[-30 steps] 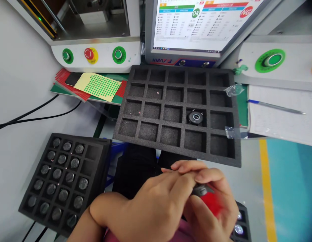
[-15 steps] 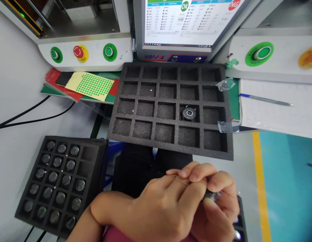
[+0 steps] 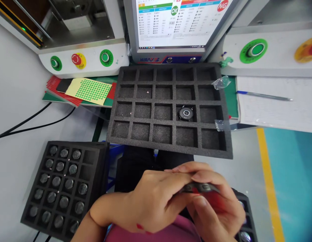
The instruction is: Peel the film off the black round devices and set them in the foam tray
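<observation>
Just in front of the large foam tray (image 3: 173,114), the right hand (image 3: 218,205) is clamping a dark watch case (image 3: 200,187) between thumb and fingers, while the left hand (image 3: 156,200) is pinching its other end. Another watch case (image 3: 186,113) is lying inside that tray, and a monitor (image 3: 171,33) is standing behind it.

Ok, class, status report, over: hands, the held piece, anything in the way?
Left hand and right hand closed on a dark watch case. Fingers hide much of it. Nothing else seen in the way.
</observation>
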